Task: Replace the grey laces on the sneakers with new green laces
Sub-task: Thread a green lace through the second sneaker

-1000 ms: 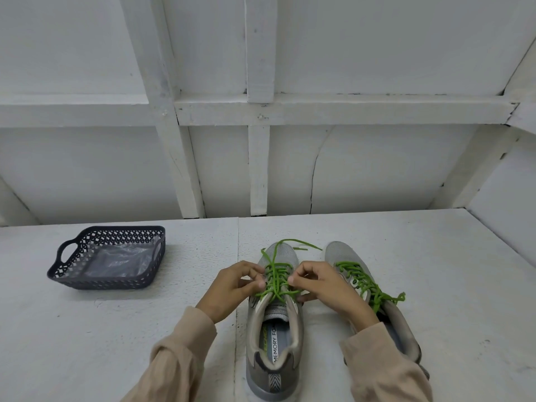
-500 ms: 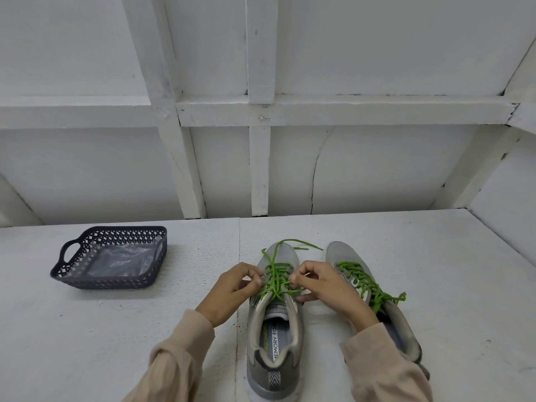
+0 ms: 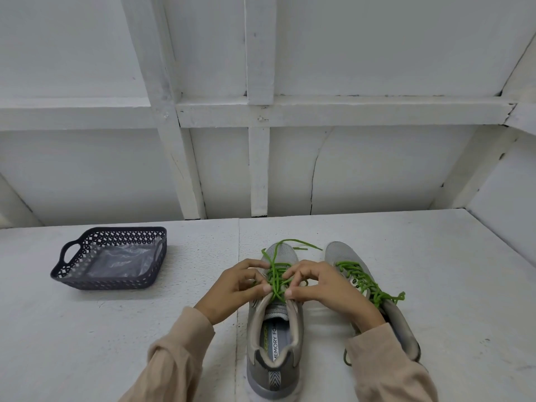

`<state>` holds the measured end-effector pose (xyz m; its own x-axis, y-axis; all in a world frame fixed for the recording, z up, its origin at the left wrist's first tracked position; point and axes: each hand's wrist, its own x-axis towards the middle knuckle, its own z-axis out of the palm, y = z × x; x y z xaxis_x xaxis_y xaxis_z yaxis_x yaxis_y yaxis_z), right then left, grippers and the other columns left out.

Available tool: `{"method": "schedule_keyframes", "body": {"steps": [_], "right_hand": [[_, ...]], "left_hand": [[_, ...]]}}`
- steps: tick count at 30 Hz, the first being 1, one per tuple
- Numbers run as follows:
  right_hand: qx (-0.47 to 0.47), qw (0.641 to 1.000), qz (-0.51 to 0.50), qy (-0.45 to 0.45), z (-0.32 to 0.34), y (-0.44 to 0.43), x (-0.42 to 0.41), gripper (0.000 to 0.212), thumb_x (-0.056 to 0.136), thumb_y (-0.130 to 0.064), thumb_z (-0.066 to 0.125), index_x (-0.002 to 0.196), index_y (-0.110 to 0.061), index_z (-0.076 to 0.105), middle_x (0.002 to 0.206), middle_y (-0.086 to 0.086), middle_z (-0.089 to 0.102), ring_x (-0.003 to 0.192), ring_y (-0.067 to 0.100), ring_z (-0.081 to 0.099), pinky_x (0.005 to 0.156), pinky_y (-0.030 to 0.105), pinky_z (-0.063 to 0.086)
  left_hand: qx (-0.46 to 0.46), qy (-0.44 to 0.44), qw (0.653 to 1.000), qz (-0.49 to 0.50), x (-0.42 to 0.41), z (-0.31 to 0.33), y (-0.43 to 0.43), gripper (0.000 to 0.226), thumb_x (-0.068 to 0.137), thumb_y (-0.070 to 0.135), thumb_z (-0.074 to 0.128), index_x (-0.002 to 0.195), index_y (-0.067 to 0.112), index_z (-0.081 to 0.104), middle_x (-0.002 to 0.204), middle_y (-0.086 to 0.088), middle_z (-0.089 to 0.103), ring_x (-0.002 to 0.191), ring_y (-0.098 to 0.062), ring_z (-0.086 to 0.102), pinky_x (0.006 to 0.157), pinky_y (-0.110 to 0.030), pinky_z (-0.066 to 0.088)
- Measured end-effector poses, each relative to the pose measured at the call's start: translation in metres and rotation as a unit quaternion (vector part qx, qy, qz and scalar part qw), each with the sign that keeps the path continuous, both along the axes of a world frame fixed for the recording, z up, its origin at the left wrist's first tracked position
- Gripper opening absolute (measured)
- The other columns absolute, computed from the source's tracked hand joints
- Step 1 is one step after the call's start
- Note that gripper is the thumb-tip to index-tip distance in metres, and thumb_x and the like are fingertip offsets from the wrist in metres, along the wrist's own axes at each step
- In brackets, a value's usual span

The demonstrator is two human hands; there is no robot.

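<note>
Two grey sneakers stand side by side on the white table, toes pointing away from me. The left sneaker [image 3: 274,338] carries a green lace [image 3: 275,278] with loose ends lying over its toe. My left hand [image 3: 236,288] and my right hand [image 3: 322,285] meet above its tongue, and both pinch that lace near the top eyelets. The right sneaker [image 3: 403,323] is laced with a second green lace [image 3: 367,282], tied off near its collar. My right forearm covers part of that shoe.
A dark perforated basket [image 3: 84,282] with a clear plastic bag [image 3: 121,261] inside sits at the left of the table [image 3: 116,329]. A white framed wall [image 3: 258,169] rises just behind the table's far edge.
Both hands have closed in toward each other over the left sneaker's tongue, fingertips now almost touching on the lace. Shoes and basket have stayed put.
</note>
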<state>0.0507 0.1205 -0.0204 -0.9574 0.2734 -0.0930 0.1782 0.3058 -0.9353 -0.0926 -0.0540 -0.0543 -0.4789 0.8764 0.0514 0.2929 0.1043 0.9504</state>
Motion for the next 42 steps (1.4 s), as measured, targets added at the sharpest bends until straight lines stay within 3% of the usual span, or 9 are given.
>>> {"method": "schedule_keyframes", "body": {"steps": [3, 7, 13, 17, 21, 24, 26, 31, 42], "right_hand": [[-0.035, 0.999, -0.020, -0.014, -0.0027, -0.0012, -0.0011, 0.012, 0.086, 0.000, 0.064, 0.075, 0.003, 0.061, 0.112, 0.011, 0.062, 0.088, 0.024, 0.061, 0.080, 0.045, 0.056], [-0.130, 0.989, -0.072, -0.020, -0.0027, -0.0002, 0.0000, 0.021, 0.083, -0.005, 0.059, 0.063, -0.006, 0.053, 0.109, 0.017, 0.062, 0.091, 0.021, 0.058, 0.080, 0.042, 0.060], [-0.083, 0.996, -0.030, -0.021, -0.0020, 0.0010, 0.0042, 0.011, 0.079, -0.010, 0.079, 0.075, -0.012, 0.069, 0.103, 0.027, 0.065, 0.081, 0.021, 0.062, 0.081, 0.041, 0.057], [-0.109, 0.993, -0.034, -0.026, -0.0055, 0.0043, 0.0028, 0.015, 0.086, -0.003, 0.069, 0.072, -0.006, 0.064, 0.096, 0.008, 0.067, 0.086, 0.023, 0.062, 0.082, 0.038, 0.058], [-0.161, 0.984, -0.074, -0.031, -0.0047, 0.0047, 0.0015, 0.024, 0.093, -0.001, 0.059, 0.069, -0.005, 0.054, 0.100, 0.019, 0.065, 0.088, 0.021, 0.065, 0.074, 0.035, 0.060], [-0.218, 0.971, -0.090, -0.027, -0.0017, 0.0045, 0.0009, 0.020, 0.085, -0.005, 0.062, 0.065, -0.006, 0.058, 0.093, 0.017, 0.068, 0.080, 0.021, 0.067, 0.076, 0.046, 0.059], [-0.204, 0.975, -0.085, -0.033, 0.0003, 0.0028, 0.0009, 0.014, 0.076, -0.014, 0.064, 0.063, -0.008, 0.063, 0.090, 0.017, 0.067, 0.080, 0.019, 0.066, 0.078, 0.046, 0.059], [-0.109, 0.992, -0.047, -0.043, 0.0025, -0.0014, -0.0003, 0.018, 0.088, -0.016, 0.070, 0.081, 0.000, 0.065, 0.081, 0.014, 0.065, 0.078, 0.019, 0.063, 0.080, 0.038, 0.058], [-0.132, 0.986, -0.093, -0.035, -0.0039, -0.0013, 0.0013, 0.036, 0.089, 0.003, 0.055, 0.057, -0.011, 0.065, 0.095, 0.019, 0.068, 0.080, 0.019, 0.066, 0.071, 0.035, 0.059]], "left_hand": [[-0.006, -0.002, 1.000, -0.001, 0.0002, -0.0020, -0.0019, 0.019, 0.087, 0.031, 0.066, 0.080, 0.014, 0.065, 0.124, 0.017, 0.055, 0.090, -0.017, 0.067, 0.080, -0.032, 0.052], [-0.002, -0.030, 0.999, 0.014, 0.0030, -0.0046, -0.0081, 0.017, 0.081, 0.043, 0.053, 0.073, 0.029, 0.058, 0.124, 0.017, 0.056, 0.104, -0.032, 0.063, 0.095, -0.044, 0.049], [0.003, -0.030, 0.999, 0.014, 0.0037, -0.0011, -0.0043, 0.013, 0.086, 0.026, 0.073, 0.082, 0.017, 0.065, 0.126, 0.007, 0.055, 0.084, -0.013, 0.068, 0.077, -0.022, 0.049], [0.018, -0.039, 0.999, 0.021, 0.0024, -0.0038, -0.0057, 0.012, 0.087, 0.024, 0.068, 0.080, 0.014, 0.065, 0.124, 0.007, 0.059, 0.082, -0.017, 0.068, 0.078, -0.025, 0.052], [0.028, -0.082, 0.995, 0.056, 0.0039, -0.0054, -0.0080, 0.020, 0.092, 0.025, 0.061, 0.084, 0.007, 0.055, 0.121, 0.014, 0.061, 0.091, -0.016, 0.068, 0.081, -0.026, 0.052], [0.031, -0.116, 0.990, 0.067, 0.0059, -0.0028, -0.0092, 0.019, 0.086, 0.026, 0.052, 0.082, 0.008, 0.051, 0.122, 0.011, 0.062, 0.095, -0.018, 0.069, 0.081, -0.025, 0.054], [0.025, -0.109, 0.991, 0.071, 0.0052, -0.0018, -0.0076, 0.017, 0.086, 0.024, 0.052, 0.078, 0.008, 0.051, 0.121, 0.006, 0.062, 0.092, -0.019, 0.070, 0.083, -0.028, 0.055], [0.000, -0.033, 0.998, 0.045, 0.0032, 0.0018, -0.0014, 0.016, 0.086, 0.028, 0.070, 0.078, 0.016, 0.065, 0.117, 0.003, 0.063, 0.076, -0.010, 0.066, 0.075, -0.023, 0.051], [0.020, -0.070, 0.995, 0.073, 0.0056, -0.0065, -0.0053, 0.017, 0.099, 0.007, 0.048, 0.083, 0.002, 0.050, 0.120, -0.002, 0.063, 0.093, -0.026, 0.071, 0.089, -0.038, 0.056]]}}
